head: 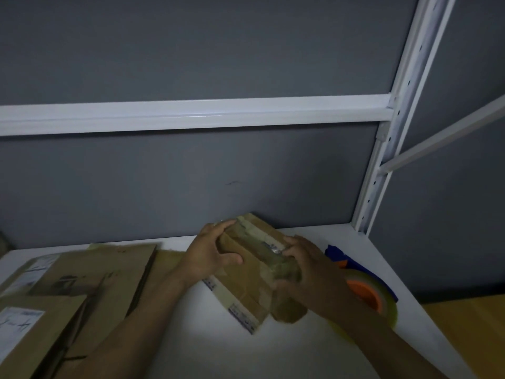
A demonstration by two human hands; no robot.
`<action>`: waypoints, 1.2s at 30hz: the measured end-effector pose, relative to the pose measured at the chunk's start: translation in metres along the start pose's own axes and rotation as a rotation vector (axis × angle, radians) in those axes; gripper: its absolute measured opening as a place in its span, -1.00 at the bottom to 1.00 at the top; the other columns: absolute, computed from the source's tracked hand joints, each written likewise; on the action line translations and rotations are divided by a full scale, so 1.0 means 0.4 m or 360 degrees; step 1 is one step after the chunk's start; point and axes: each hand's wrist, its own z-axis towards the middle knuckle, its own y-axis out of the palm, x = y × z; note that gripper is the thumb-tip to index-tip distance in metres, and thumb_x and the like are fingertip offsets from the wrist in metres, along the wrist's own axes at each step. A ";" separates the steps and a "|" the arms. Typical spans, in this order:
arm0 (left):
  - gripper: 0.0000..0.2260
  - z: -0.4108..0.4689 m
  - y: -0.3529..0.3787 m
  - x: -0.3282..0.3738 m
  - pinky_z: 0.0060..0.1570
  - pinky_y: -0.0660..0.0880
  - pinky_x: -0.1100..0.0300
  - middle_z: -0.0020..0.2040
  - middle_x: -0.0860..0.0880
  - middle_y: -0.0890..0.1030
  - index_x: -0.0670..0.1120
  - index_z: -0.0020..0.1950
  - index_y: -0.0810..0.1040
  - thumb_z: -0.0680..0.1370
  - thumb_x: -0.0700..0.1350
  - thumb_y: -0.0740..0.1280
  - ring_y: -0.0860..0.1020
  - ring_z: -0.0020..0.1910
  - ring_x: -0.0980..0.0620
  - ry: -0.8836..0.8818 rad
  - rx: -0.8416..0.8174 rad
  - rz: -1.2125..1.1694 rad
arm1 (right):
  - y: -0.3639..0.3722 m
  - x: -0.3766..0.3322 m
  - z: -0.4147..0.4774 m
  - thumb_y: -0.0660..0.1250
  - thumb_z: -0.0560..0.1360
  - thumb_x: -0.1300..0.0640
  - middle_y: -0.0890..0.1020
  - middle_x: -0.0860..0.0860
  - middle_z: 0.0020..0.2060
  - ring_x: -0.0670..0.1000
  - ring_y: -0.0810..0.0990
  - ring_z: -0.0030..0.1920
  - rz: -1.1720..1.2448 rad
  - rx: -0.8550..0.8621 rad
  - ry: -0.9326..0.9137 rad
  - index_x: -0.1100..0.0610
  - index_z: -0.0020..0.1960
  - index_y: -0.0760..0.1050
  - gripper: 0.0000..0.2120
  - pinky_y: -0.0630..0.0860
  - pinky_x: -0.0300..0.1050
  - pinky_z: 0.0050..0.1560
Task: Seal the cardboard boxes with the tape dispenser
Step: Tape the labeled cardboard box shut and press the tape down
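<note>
On the white table, left hand and right hand grip the cardboard box.

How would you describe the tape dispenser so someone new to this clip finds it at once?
Start at the white shelf upright on the right and follow it down to the white table. Near that corner, behind the right hand, lies the tape dispenser. Its blue body, orange hub and clear tape roll set it apart from the brown cardboard box held by both hands.
</note>
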 end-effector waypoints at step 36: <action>-0.63 -0.180 0.200 0.386 -0.01 0.44 0.34 -0.02 -0.04 0.62 -0.09 0.07 0.55 0.53 0.19 0.27 0.51 -0.06 0.11 0.0587 0.0489 0.0167 | -0.166 0.113 -0.167 0.41 0.49 0.18 0.53 -0.18 -0.31 -0.08 0.56 -0.25 0.0679 0.0854 0.0581 -0.01 -0.11 0.45 -0.84 0.37 -0.51 -0.34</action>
